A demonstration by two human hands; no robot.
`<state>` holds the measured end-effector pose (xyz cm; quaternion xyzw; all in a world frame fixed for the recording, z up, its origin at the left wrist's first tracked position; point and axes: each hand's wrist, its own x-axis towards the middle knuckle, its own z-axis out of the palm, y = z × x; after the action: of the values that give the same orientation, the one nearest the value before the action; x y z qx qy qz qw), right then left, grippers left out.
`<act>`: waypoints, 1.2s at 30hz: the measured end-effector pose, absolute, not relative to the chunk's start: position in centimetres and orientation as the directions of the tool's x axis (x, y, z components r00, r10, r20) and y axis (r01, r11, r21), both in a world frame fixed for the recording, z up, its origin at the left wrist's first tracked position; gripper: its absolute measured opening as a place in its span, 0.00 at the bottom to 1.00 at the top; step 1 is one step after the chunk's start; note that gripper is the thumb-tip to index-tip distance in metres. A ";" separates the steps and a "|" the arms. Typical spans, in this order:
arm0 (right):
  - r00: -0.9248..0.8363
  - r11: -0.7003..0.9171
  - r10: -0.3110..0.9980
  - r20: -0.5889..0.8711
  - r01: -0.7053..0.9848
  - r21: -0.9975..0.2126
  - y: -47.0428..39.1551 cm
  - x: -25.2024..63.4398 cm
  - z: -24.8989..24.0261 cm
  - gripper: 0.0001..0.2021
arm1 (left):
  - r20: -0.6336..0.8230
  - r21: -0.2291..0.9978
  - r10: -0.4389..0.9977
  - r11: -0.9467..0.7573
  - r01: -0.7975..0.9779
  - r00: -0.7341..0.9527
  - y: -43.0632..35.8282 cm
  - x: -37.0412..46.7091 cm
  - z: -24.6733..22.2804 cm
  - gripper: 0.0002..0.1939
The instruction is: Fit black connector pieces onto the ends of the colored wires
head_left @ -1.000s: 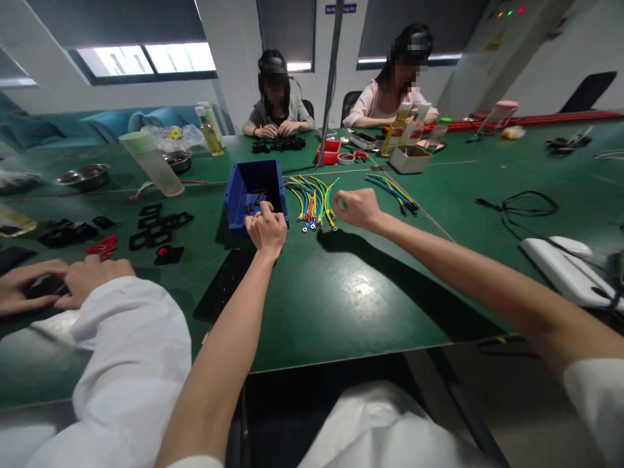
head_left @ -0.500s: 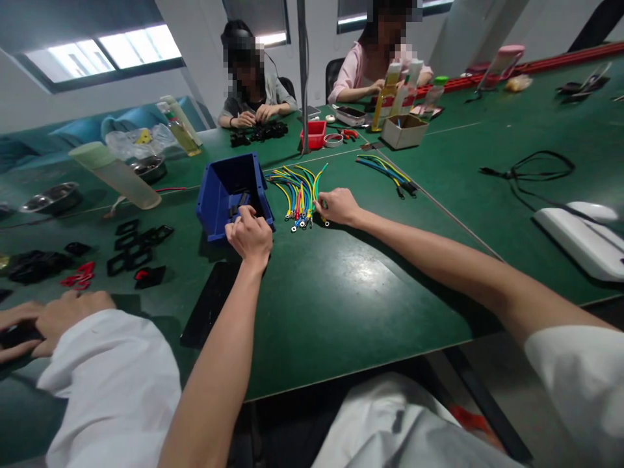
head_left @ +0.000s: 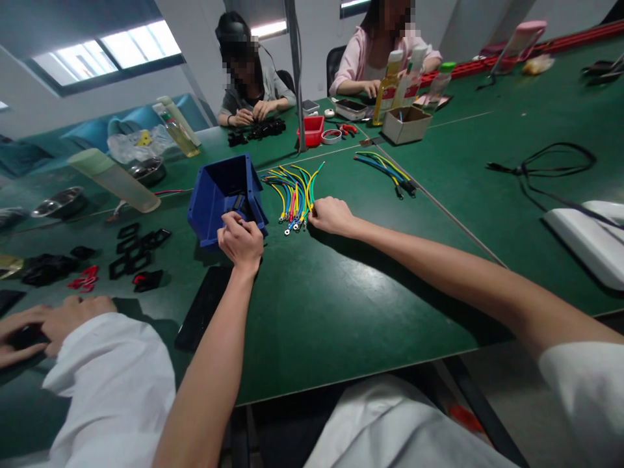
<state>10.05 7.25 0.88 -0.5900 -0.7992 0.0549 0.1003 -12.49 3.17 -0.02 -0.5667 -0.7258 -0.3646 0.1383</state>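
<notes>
A blue bin (head_left: 205,218) with several small black pieces (head_left: 238,205) in it stands left of the middle. My left hand (head_left: 241,242) is at its front rim, fingers curled together; whatever they hold is hidden. Right of the bin lies a fanned bunch of yellow, green, blue and red wires (head_left: 292,195), with metal ring terminals at their near ends. My right hand (head_left: 332,216) is closed at the bunch's right edge, its fingertips pinching the near end of a wire there. The hand hides that wire's tip.
A smaller wire bundle (head_left: 385,170) lies further right. Left of my arm are a dark flat tablet-like thing (head_left: 203,309), black frames (head_left: 136,250) and a co-worker's hands (head_left: 73,318). A metal pole (head_left: 296,78), red bin (head_left: 312,130) and cardboard box (head_left: 405,127) stand behind.
The view has shifted slightly. My left hand has turned a little at the bin's rim. A ring terminal seen just below my right hand before no longer shows there.
</notes>
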 end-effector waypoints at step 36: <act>-0.332 0.315 0.913 0.236 0.207 -0.926 4.4 13.5 -1.6 0.10 | 0.697 0.422 0.681 -0.136 0.896 -0.225 3.4 -13.5 -0.9 0.09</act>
<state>13.54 4.40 -1.63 -0.4021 -0.6965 0.4253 0.4151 -13.50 3.39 -0.92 -0.6106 -0.6458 -0.4420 0.1218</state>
